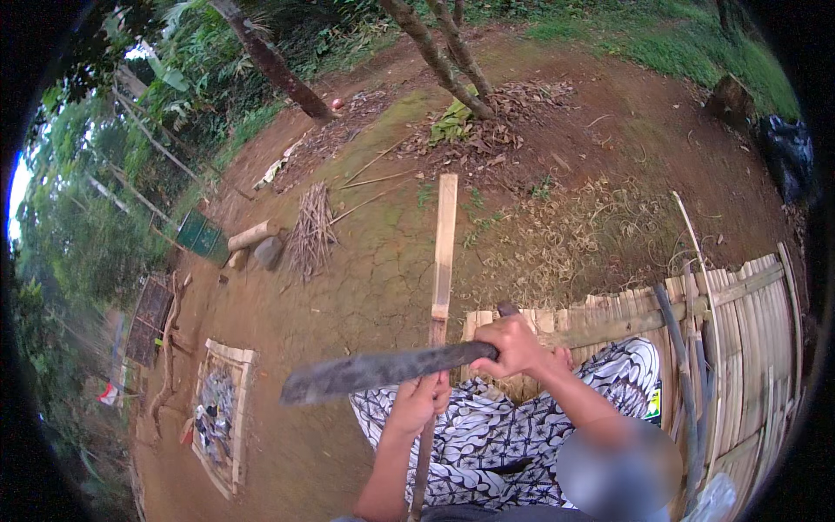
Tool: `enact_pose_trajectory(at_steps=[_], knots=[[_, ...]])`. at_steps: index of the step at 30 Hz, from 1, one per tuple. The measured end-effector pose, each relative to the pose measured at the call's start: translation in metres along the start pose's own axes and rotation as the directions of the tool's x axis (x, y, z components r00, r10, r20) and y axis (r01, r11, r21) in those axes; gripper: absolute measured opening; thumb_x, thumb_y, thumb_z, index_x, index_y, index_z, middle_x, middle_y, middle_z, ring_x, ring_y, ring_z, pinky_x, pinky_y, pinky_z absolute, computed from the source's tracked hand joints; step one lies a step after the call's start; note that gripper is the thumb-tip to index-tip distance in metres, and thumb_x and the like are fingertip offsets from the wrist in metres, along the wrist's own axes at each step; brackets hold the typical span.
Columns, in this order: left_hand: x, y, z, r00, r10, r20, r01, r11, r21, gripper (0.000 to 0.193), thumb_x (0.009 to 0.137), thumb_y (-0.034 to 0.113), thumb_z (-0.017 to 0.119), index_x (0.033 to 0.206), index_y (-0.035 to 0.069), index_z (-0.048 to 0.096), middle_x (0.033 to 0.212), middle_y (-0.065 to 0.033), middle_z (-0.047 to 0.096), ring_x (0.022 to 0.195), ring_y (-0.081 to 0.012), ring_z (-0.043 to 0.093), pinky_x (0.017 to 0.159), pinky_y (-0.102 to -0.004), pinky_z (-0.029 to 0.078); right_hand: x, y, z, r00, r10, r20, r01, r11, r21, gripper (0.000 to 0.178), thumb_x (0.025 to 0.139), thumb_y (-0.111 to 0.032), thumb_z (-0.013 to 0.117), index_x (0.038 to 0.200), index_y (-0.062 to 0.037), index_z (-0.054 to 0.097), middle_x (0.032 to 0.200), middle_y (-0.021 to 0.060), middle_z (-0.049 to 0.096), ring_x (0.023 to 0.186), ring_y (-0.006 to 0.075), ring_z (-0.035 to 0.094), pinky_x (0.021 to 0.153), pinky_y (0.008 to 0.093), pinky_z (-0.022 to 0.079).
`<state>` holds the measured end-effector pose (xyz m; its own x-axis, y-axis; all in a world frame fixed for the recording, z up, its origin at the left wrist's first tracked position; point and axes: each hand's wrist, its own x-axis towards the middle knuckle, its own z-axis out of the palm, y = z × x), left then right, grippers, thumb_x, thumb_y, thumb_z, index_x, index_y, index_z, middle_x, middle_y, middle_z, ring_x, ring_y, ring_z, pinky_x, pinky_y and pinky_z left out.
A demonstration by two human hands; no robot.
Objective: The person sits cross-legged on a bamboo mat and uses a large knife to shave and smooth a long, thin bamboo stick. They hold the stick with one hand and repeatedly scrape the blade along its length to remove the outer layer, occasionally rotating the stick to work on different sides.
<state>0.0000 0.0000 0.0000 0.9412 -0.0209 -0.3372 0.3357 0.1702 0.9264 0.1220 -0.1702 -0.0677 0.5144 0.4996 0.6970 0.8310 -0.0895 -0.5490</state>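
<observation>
Clenches the right hand (513, 346) round the handle of a dark machete (383, 372). Grasps a long, narrow wooden strip (444, 235) in the left hand (419, 404), just on the near side of the machete. Crosses machete over strip right between the two hands; cannot tell contact there.

Points the machete left, long axis nearly crosswise, tip slightly nearer than handle. Runs the wooden strip lengthwise from near to far, pale end pointing far, darker stretch toward the patterned trousers (496, 435).

Leaves wide room left of the machete's tip and beyond the strip's far end, over brown earth (370, 296). Leaves less to the right: meets a slatted bamboo platform (748, 339) there, far edge running just past the right hand, with poles (676, 348) farther right.

Farther out, shows curled shavings (583, 239) beyond the platform's far edge, then leaf litter (531, 109) around tree trunks (439, 65). On the left, includes a stick bundle (315, 228) near a grey stone (269, 252); nearer, a wooden frame (246, 409) around litter, well apart from the machete.
</observation>
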Motion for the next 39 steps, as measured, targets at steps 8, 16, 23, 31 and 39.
enact_pose_trajectory(at_steps=[8,16,23,31,39], knots=[[-0.022,-0.012,0.01,0.988,-0.039,-0.151,0.059,0.989,0.135,0.027,0.098,0.023,0.039,0.076,0.009,0.042,0.056,0.0056,0.035,0.043,-0.0032,0.031,0.037,-0.0201,0.024,-0.02,0.038,0.011,0.997,0.021,0.07,-0.024,0.999,0.044,0.048,0.074,-0.053,0.063,0.069,-0.0051,0.063,0.052,0.0122,0.056,0.049,0.0311,0.057,0.048,0.0393,0.044],[-0.021,-0.005,0.001,0.982,-0.143,-0.121,0.134,0.987,-0.086,0.035,0.099,0.034,0.038,0.073,0.011,0.038,0.055,0.0059,0.026,0.04,-0.0036,0.023,0.034,-0.0226,0.017,-0.009,0.005,0.03,0.994,0.064,0.09,-0.07,0.995,0.068,0.048,0.075,-0.053,0.06,0.066,-0.0051,0.062,0.051,0.0147,0.055,0.048,0.0326,0.057,0.048,0.0397,0.046],[-0.028,-0.014,0.008,0.977,-0.147,-0.155,0.129,0.984,-0.12,0.034,0.098,0.036,0.04,0.074,0.012,0.038,0.056,0.0053,0.028,0.039,-0.0035,0.022,0.033,-0.021,0.017,-0.02,0.066,0.011,0.901,0.429,0.066,-0.433,0.897,0.083,0.057,0.077,-0.056,0.057,0.063,-0.0007,0.059,0.052,0.0156,0.054,0.046,0.0332,0.053,0.046,0.0423,0.041],[-0.006,-0.034,0.008,0.968,-0.25,0.01,0.247,0.947,-0.205,0.035,0.098,0.037,0.038,0.075,0.012,0.039,0.054,0.0066,0.025,0.039,-0.0033,0.022,0.034,-0.0216,0.016,-0.001,0.011,0.004,0.978,0.061,0.201,-0.064,0.998,0.008,0.05,0.081,-0.048,0.057,0.065,-0.0009,0.06,0.053,0.0169,0.055,0.046,0.0337,0.052,0.047,0.0418,0.042],[-0.044,-0.03,0.0,0.958,-0.27,-0.101,0.264,0.962,-0.068,0.035,0.099,0.037,0.038,0.074,0.012,0.041,0.055,0.0064,0.03,0.041,-0.0032,0.026,0.035,-0.0208,0.021,-0.021,0.082,0.025,0.593,0.802,0.066,-0.804,0.586,0.098,0.059,0.085,-0.054,0.052,0.072,0.0022,0.063,0.059,0.0213,0.058,0.054,0.0327,0.058,0.057,0.0428,0.046]])
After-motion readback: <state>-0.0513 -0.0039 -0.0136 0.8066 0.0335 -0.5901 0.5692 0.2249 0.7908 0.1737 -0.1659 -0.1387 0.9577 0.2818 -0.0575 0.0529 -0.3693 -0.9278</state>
